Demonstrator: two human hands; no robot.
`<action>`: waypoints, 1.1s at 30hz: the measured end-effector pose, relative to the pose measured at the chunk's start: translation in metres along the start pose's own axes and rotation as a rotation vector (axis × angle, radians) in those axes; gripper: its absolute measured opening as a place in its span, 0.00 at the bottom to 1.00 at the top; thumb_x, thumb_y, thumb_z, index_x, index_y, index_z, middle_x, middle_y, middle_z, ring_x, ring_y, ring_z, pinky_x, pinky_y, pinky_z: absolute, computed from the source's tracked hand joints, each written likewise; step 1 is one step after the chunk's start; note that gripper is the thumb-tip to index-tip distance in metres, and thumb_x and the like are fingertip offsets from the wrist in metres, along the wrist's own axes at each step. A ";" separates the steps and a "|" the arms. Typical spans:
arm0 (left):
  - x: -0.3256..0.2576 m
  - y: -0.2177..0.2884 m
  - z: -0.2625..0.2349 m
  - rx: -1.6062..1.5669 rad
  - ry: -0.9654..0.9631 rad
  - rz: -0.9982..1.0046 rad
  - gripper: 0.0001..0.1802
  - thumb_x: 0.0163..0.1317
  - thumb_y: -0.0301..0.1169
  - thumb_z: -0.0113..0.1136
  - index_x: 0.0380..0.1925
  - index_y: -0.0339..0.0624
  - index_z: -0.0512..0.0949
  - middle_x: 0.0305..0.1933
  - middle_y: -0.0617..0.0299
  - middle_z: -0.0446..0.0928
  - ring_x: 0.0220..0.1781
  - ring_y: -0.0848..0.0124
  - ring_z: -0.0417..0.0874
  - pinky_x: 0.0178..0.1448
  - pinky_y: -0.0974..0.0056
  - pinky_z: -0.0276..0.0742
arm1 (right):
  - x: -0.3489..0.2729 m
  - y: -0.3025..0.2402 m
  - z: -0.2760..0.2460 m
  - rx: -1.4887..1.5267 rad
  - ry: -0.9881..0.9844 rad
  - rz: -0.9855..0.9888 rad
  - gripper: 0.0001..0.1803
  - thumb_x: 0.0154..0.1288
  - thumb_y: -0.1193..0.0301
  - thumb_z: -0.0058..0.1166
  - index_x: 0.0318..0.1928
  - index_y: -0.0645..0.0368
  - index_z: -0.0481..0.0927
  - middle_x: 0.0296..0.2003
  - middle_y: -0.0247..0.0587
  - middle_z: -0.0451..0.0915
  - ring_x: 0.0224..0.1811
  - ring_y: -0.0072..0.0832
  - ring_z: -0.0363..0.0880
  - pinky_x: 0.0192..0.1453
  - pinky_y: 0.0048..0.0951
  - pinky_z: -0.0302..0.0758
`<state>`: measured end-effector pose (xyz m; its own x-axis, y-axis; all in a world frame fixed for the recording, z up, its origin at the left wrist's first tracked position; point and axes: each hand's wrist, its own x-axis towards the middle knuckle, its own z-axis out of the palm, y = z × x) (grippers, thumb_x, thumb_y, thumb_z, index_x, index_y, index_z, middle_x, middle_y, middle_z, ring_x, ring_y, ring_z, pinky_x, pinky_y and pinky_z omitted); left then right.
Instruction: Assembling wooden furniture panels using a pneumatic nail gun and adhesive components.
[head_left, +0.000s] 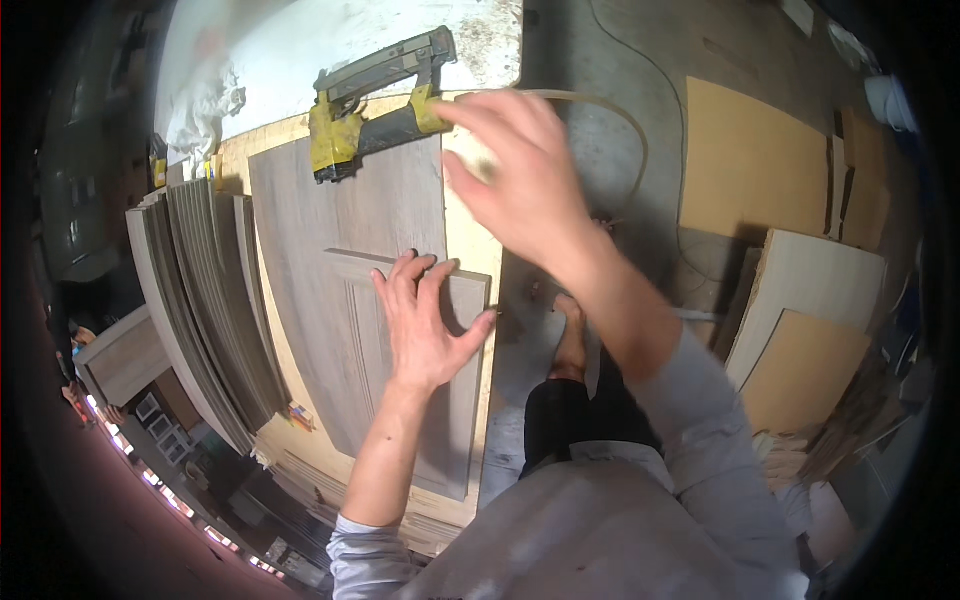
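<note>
The nail gun [375,105] is yellow along its body with a dark grey grip and magazine. The panel [350,260] under it shows a grey-brown wood grain, and the narrower strip [440,380] lying on it has the same grey grain with a raised line. The surface [280,140] beneath is pale tan plywood, white and speckled farther up. Stacked boards [200,290] at the left are grey-edged. Sheets [750,160] on the grey floor are tan. The sleeves [700,420] are light grey.

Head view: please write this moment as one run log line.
left hand: flat on grey panel | right hand: reaching at nail gun | nail gun: lying on panel
</note>
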<state>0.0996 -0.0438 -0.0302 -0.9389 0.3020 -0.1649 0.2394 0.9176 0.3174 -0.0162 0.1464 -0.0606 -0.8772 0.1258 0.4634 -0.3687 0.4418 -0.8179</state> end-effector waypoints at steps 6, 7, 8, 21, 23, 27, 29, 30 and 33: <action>0.002 -0.001 0.024 -0.008 0.134 0.019 0.36 0.41 0.40 0.74 0.54 0.45 0.74 0.57 0.52 0.68 0.67 0.45 0.68 0.77 0.24 0.43 | 0.054 0.012 0.098 -0.291 -0.481 -0.195 0.22 0.60 0.74 0.60 0.56 0.46 0.83 0.49 0.39 0.81 0.53 0.43 0.80 0.58 0.44 0.77; 0.001 0.000 0.026 -0.013 0.157 0.019 0.36 0.41 0.40 0.74 0.54 0.45 0.74 0.57 0.52 0.68 0.67 0.45 0.68 0.77 0.24 0.43 | 0.055 0.010 0.104 -0.322 -0.517 -0.162 0.25 0.60 0.75 0.59 0.58 0.43 0.82 0.49 0.38 0.80 0.52 0.43 0.81 0.57 0.44 0.78; 0.001 0.000 0.028 -0.014 0.152 0.020 0.36 0.41 0.40 0.74 0.54 0.45 0.74 0.57 0.52 0.68 0.67 0.45 0.68 0.77 0.24 0.43 | 0.056 0.011 0.107 -0.323 -0.518 -0.158 0.25 0.60 0.75 0.59 0.58 0.43 0.82 0.49 0.38 0.80 0.52 0.43 0.81 0.57 0.44 0.78; -0.003 -0.002 0.032 0.022 0.229 0.046 0.32 0.45 0.41 0.72 0.52 0.45 0.75 0.55 0.51 0.70 0.63 0.47 0.70 0.77 0.25 0.46 | -0.050 -0.035 -0.107 0.626 -0.166 0.433 0.57 0.53 0.63 0.75 0.79 0.59 0.54 0.54 0.46 0.80 0.47 0.26 0.84 0.41 0.24 0.84; -0.007 -0.003 0.034 0.031 0.206 0.039 0.32 0.46 0.41 0.72 0.52 0.44 0.75 0.54 0.51 0.70 0.63 0.46 0.70 0.77 0.25 0.46 | -0.104 -0.031 -0.123 0.818 -0.087 0.737 0.57 0.54 0.62 0.76 0.79 0.58 0.54 0.53 0.46 0.81 0.37 0.23 0.84 0.32 0.19 0.80; -0.027 0.012 0.039 0.039 0.154 0.073 0.31 0.46 0.40 0.72 0.51 0.44 0.75 0.54 0.51 0.70 0.63 0.46 0.71 0.78 0.25 0.44 | -0.225 -0.027 -0.121 0.930 0.040 0.819 0.58 0.53 0.59 0.74 0.79 0.60 0.53 0.52 0.51 0.80 0.24 0.19 0.78 0.29 0.18 0.75; -0.039 0.016 0.043 0.023 0.156 0.113 0.30 0.46 0.38 0.71 0.51 0.43 0.75 0.53 0.51 0.70 0.61 0.48 0.71 0.77 0.30 0.47 | -0.256 -0.036 -0.122 1.064 0.006 0.853 0.48 0.55 0.70 0.63 0.76 0.67 0.59 0.58 0.47 0.81 0.51 0.27 0.83 0.53 0.28 0.79; -0.040 0.017 0.043 0.039 0.146 0.107 0.30 0.46 0.38 0.71 0.51 0.43 0.75 0.53 0.51 0.70 0.61 0.48 0.71 0.77 0.30 0.47 | -0.268 -0.043 -0.116 1.106 0.047 0.901 0.49 0.54 0.71 0.62 0.76 0.67 0.57 0.57 0.48 0.81 0.41 0.23 0.83 0.45 0.22 0.78; -0.038 0.020 0.039 0.041 0.179 0.177 0.29 0.46 0.37 0.71 0.49 0.41 0.75 0.51 0.50 0.71 0.56 0.50 0.71 0.71 0.41 0.56 | -0.298 -0.045 -0.093 1.287 0.035 0.785 0.53 0.56 0.65 0.65 0.78 0.61 0.52 0.50 0.61 0.80 0.22 0.19 0.75 0.28 0.20 0.72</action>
<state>0.1499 -0.0266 -0.0544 -0.9093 0.4120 0.0587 0.4106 0.8652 0.2879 0.2901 0.1712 -0.1302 -0.9734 -0.0180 -0.2284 0.1505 -0.8018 -0.5784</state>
